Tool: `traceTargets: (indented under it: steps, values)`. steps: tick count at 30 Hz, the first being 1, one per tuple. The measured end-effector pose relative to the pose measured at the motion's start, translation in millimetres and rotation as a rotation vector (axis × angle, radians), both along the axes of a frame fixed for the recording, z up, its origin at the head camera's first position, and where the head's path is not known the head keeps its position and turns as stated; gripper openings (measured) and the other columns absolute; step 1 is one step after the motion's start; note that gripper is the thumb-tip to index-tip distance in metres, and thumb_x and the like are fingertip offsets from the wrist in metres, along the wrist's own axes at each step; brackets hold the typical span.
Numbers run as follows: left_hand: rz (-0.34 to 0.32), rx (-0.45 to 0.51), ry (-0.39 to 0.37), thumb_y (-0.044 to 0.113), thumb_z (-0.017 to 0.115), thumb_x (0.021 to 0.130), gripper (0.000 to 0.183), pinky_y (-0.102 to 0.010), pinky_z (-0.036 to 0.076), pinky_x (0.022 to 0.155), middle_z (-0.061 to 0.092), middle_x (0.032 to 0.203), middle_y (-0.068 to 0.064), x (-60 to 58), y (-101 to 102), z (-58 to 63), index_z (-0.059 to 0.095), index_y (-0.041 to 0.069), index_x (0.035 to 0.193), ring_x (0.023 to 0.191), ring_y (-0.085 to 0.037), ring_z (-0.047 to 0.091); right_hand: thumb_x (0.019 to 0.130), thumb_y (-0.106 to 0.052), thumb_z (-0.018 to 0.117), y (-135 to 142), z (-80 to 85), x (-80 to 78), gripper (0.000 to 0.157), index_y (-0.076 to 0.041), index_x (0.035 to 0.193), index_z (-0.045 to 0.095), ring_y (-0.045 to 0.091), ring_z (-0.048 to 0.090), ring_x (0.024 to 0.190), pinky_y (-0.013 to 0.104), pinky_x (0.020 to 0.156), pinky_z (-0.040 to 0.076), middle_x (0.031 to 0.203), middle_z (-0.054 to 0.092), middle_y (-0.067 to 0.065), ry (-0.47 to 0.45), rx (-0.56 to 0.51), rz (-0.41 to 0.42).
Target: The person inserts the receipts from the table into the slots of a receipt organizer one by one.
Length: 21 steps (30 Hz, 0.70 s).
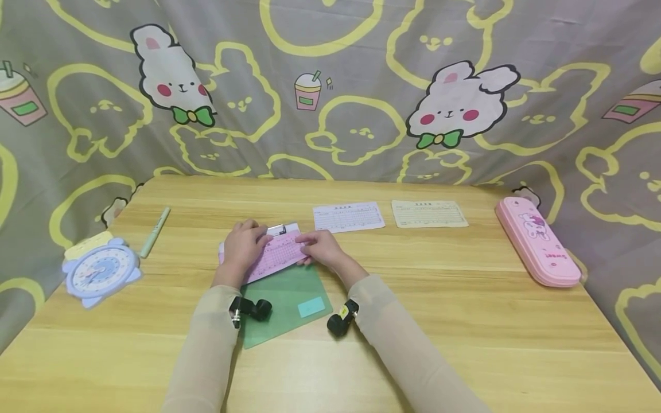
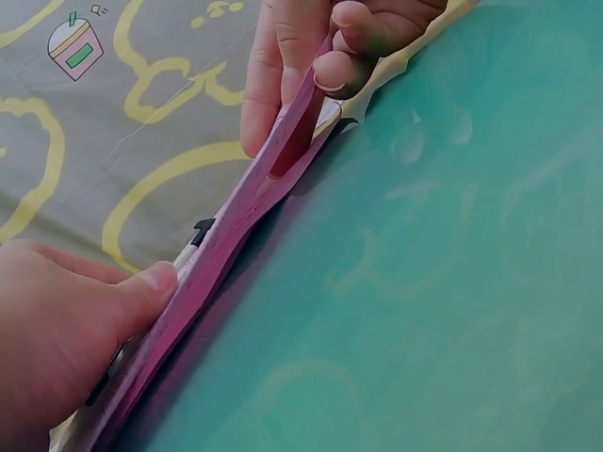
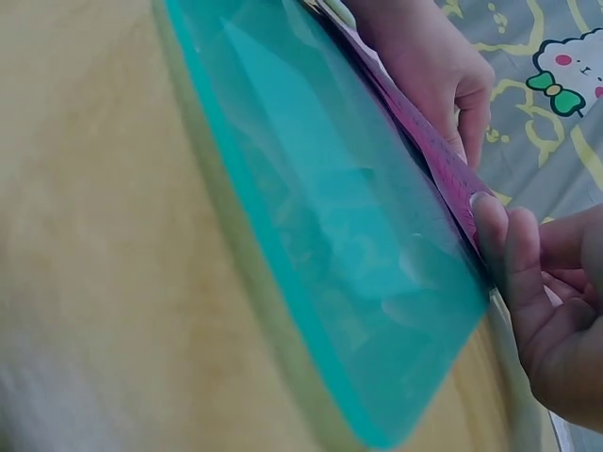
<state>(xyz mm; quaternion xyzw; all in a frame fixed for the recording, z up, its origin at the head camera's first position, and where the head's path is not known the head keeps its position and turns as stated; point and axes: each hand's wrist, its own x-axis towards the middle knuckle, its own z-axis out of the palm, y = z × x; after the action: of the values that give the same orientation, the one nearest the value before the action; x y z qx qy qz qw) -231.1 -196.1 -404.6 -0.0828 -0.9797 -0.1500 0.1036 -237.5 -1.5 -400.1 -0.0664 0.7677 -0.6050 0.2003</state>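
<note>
A pink printed sheet (image 1: 279, 252) lies at a slant over the upper part of a green board (image 1: 284, 304), just left of the middle of a wooden table (image 1: 465, 344); a metal clip (image 1: 277, 230) shows at the sheet's upper edge. The right hand (image 1: 325, 249) pinches the sheet's right end between thumb and fingers. The left hand (image 1: 240, 246) lies over the left end, its thumb against the sheet; its other fingers are partly hidden, so whether they grip cannot be told. Near the board's lower right corner is a pale blue label (image 1: 311, 307). Beyond the right hand, a lavender slip (image 1: 349, 217) and a cream slip (image 1: 430, 214) lie side by side, apart. Far right is a pink pencil case (image 1: 539, 241). On the left are a pale green pen (image 1: 155, 232) and, near it, a blue clock with rounded ears (image 1: 102, 271). A grey curtain with cartoon rabbits (image 1: 361, 69) hangs behind.
</note>
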Motion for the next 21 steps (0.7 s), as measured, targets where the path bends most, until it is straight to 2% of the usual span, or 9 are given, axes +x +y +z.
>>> traceTargets:
  steps: [7, 21]
  values:
    - [-0.025, -0.043, 0.024, 0.030, 0.053, 0.086, 0.033, -0.040, 0.037, 0.074, 0.050, 0.099, -0.010, -0.4, -0.9, 0.0, 0.059, 0.009, 0.110, 0.089, -0.027, 0.042, 0.079, 0.009, 0.052, -1.0, 0.8, -0.2, 0.029, 0.004, 0.107, 0.057, 0.020, 0.059, 0.055, 0.028, 0.053, 0.049, 0.085, 0.058, 0.014, -0.002, -0.006, 0.004]
    - [-0.029, -0.015, 0.055, 0.028, 0.052, 0.086, 0.031, -0.041, 0.036, 0.074, 0.049, 0.095, -0.010, -1.1, 0.2, -1.7, 0.061, 0.007, 0.108, 0.088, -0.028, 0.042, 0.078, 0.011, 0.051, -3.3, 4.4, -8.3, 0.031, 0.006, 0.108, 0.056, 0.020, 0.058, 0.054, 0.027, 0.052, 0.049, 0.081, 0.057, 0.015, -0.010, -0.009, -0.003]
